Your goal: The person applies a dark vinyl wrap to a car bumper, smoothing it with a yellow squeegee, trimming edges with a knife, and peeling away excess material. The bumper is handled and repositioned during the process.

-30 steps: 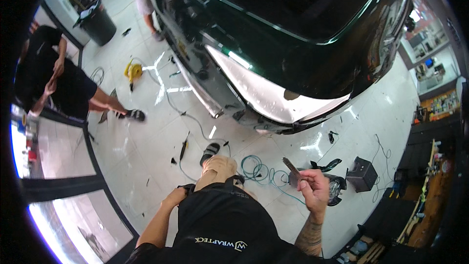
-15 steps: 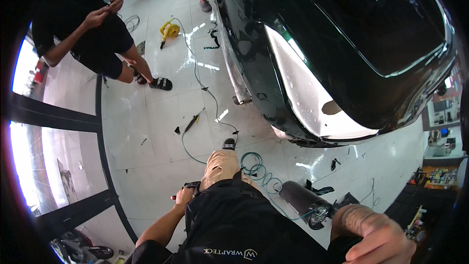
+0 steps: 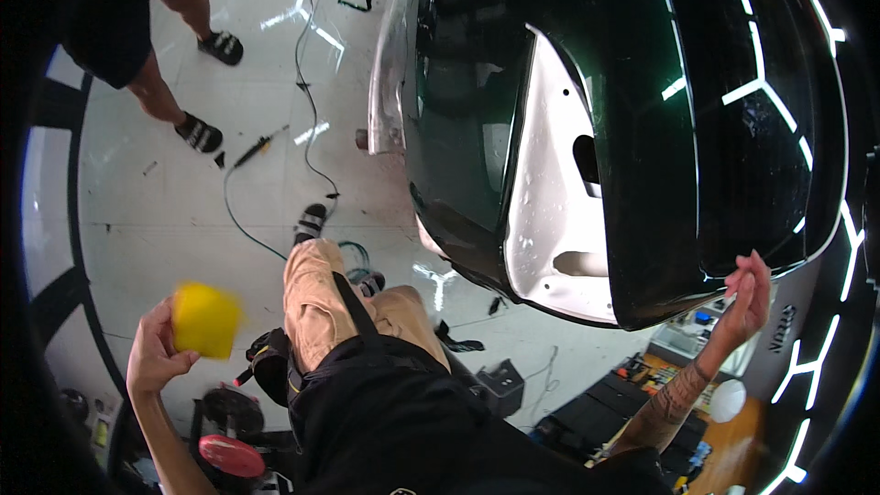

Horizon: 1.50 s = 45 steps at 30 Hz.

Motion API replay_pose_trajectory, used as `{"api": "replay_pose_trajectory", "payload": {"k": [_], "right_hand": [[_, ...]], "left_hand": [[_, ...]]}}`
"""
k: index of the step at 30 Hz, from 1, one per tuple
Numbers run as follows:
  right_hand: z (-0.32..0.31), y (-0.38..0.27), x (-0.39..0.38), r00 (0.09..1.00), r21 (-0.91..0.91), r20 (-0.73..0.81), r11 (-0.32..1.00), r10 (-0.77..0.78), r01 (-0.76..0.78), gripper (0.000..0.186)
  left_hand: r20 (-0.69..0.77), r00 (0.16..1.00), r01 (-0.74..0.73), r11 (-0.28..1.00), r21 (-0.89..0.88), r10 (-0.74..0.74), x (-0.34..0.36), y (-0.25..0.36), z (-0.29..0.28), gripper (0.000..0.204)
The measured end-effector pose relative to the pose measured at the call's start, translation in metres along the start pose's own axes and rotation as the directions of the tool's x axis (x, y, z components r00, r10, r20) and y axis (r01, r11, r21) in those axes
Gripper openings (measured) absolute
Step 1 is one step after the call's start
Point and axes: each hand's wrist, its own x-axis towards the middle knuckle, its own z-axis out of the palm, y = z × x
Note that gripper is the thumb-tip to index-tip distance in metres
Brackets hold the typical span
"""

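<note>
In my left hand is a flat, square yellow squeegee, pinched by its edge and slightly blurred. It is held up over the floor to the left of my legs. My right hand is raised at the corner of the dark green car, fingers stretched out and holding nothing. Whether its fingertips touch the car body, I cannot tell. A white bare recess with holes and water drops shows in the car's corner. A dark tool pouch hangs at my left hip.
A person in dark shorts and sandals stands at the far left. A thin tool with a hose and a long cable lie on the tiled floor. Behind my left arm is a round red-topped object. A cluttered bench stands at the lower right.
My left hand has risen from the hip pouch and now shows the yellow squeegee. My right hand has reached out to the car's corner. The view has shifted nearer the car.
</note>
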Motion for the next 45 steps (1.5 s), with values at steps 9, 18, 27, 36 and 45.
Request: {"api": "replay_pose_trajectory", "payload": {"k": [9,18,27,36,45], "right_hand": [[0.016,0.031,0.031,0.874,-0.487,0.286,0.726,-0.392,0.485,0.034],[0.010,0.050,0.023,0.805,-0.505,0.287,0.631,-0.520,0.588,0.050],[0.010,0.050,0.018,0.837,-0.567,0.261,0.625,-0.481,0.536,0.049],[0.001,0.048,0.011,0.879,-0.635,0.253,0.616,-0.404,0.466,0.047],[-0.003,0.048,0.010,0.886,-0.580,0.276,0.670,-0.372,0.463,0.042]], "left_hand": [[0.186,0.827,-0.298,0.695,-0.654,0.530,0.124,0.027,0.275,0.032],[-0.469,0.503,-0.812,0.209,-0.546,0.726,0.096,0.067,0.473,0.062],[-0.624,0.562,-0.820,0.264,-0.508,0.543,0.127,0.108,0.455,0.055],[-0.597,0.656,-0.751,0.319,-0.578,0.462,0.179,0.166,0.413,0.019],[-0.382,0.828,-0.548,0.454,-0.702,0.409,0.183,0.177,0.394,0.021]]}}
